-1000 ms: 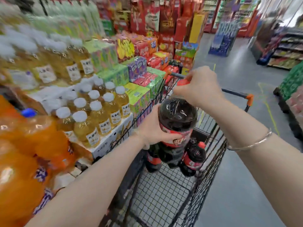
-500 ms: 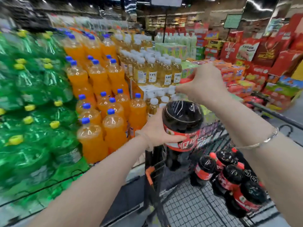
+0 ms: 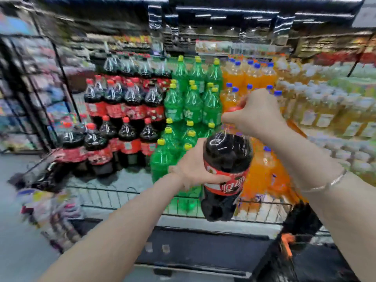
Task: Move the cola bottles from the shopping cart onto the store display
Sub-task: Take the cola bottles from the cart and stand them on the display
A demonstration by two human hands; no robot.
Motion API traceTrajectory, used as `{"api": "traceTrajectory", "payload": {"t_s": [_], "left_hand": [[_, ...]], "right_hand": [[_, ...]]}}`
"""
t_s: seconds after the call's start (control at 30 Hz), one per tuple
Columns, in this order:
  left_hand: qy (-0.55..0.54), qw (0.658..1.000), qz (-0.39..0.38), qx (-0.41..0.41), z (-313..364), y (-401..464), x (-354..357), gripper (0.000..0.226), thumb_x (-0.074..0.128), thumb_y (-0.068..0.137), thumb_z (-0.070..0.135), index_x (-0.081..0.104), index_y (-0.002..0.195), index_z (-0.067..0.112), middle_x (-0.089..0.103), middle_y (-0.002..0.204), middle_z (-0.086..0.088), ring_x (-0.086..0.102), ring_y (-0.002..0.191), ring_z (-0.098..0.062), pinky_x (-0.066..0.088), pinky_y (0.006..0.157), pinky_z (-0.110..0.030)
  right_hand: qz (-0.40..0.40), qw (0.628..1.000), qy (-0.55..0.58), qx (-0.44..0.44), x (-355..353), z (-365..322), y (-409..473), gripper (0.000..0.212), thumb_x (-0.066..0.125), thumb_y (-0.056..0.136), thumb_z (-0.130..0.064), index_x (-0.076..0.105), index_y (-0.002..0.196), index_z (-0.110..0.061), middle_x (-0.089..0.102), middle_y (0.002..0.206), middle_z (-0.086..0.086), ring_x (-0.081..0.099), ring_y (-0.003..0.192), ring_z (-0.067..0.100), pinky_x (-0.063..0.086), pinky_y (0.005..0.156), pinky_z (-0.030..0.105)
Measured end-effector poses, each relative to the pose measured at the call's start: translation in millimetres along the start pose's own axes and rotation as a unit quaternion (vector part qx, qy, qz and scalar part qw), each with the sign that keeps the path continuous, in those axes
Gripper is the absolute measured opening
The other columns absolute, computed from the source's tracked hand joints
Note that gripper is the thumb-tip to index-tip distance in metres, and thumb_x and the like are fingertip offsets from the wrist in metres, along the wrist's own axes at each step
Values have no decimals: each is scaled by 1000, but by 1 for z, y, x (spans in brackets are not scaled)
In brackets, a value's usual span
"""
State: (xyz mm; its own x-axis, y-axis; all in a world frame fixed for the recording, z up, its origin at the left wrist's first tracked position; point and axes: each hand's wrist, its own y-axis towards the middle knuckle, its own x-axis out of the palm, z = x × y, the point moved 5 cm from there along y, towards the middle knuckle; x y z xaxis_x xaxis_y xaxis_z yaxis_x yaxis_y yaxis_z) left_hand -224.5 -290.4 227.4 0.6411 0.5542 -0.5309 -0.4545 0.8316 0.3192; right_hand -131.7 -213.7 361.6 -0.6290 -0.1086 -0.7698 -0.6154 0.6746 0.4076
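Observation:
I hold a large cola bottle (image 3: 225, 176) with a red label upright in the air, in front of the store display (image 3: 183, 206). My left hand (image 3: 193, 167) grips its body at the label from the left. My right hand (image 3: 254, 112) grips its neck and red cap from above. Stacked cola bottles (image 3: 122, 110) with red caps fill the display's left part. The shopping cart (image 3: 301, 226) shows only as a dark corner at the lower right; its contents are out of view.
Green soda bottles (image 3: 189, 106) stand right of the colas, then orange soda bottles (image 3: 244, 82) and yellow drink bottles (image 3: 325, 110). A low wire rail (image 3: 126, 198) edges the display front. A black rack (image 3: 30, 88) of packets stands at the left. The picture is blurred.
The view has swung left, from the cart and the orange bottles to the cola stack. Both hands keep the same grip on the bottle, which has come clear of the cart.

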Motion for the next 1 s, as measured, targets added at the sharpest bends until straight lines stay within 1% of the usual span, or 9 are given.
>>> {"api": "traceTrajectory", "payload": {"t_s": [0.13,0.3,0.4,0.47,0.53,0.7,0.8,0.9,1.0], "left_hand": [[14,999,29,-36,-41,-42,-81,96,89,52,31,34,130,16,55,118,9,52,114,-7,40,100,-23],[33,995,74,-57,-88,-78,-163,90,90,56,20,33,127,20,51,116,14,50,113,-3,37,93,-9],[38,992,97,-67,-108,-92,-194,94,90,51,30,33,126,22,48,114,23,49,113,0,38,95,-14],[39,990,103,-87,-125,-96,-211,98,88,48,38,32,127,24,46,112,29,49,113,1,40,96,-16],[45,988,107,-107,-147,-94,-225,95,90,54,31,32,129,24,47,112,26,50,113,-1,39,96,-20],[40,985,111,-128,-192,-74,-241,95,89,55,32,32,130,25,53,120,14,52,116,-6,42,100,-26],[44,984,108,-132,-221,-49,-253,97,89,56,32,31,133,24,50,125,13,49,118,-4,40,100,-24],[45,983,102,-145,-243,-28,-264,98,88,56,33,30,134,24,46,114,26,47,113,2,37,94,-15],[56,982,92,-156,-267,-6,-274,98,88,56,35,29,134,24,46,112,31,47,110,6,37,93,-12]], "right_hand": [[-36,998,47,-23,53,-72,-7,34,71,71,-26,64,74,7,46,55,9,41,58,21,34,50,29],[-58,991,102,-63,110,-148,-13,40,73,70,-27,68,88,9,54,63,13,46,60,22,40,57,28],[-69,989,102,-85,137,-181,-11,44,73,70,-27,66,87,13,50,61,13,43,60,20,39,56,27],[-73,987,102,-98,156,-198,-6,41,71,68,-24,66,86,13,56,64,21,42,61,19,44,55,32],[-82,986,104,-103,179,-211,4,39,70,67,-23,67,86,11,63,69,21,44,62,18,49,59,35],[-101,984,76,-127,227,-229,36,36,71,65,-26,69,79,7,50,58,7,44,60,22,43,56,28],[-111,981,75,-137,258,-235,65,37,71,66,-26,67,79,8,53,60,8,48,62,22,48,61,30],[-129,979,82,-133,284,-238,89,36,72,68,-28,63,76,7,55,63,9,49,62,22,50,62,32],[-138,979,81,-127,310,-239,110,28,72,70,-26,60,72,-1,50,60,5,47,61,22,44,57,30]]}}
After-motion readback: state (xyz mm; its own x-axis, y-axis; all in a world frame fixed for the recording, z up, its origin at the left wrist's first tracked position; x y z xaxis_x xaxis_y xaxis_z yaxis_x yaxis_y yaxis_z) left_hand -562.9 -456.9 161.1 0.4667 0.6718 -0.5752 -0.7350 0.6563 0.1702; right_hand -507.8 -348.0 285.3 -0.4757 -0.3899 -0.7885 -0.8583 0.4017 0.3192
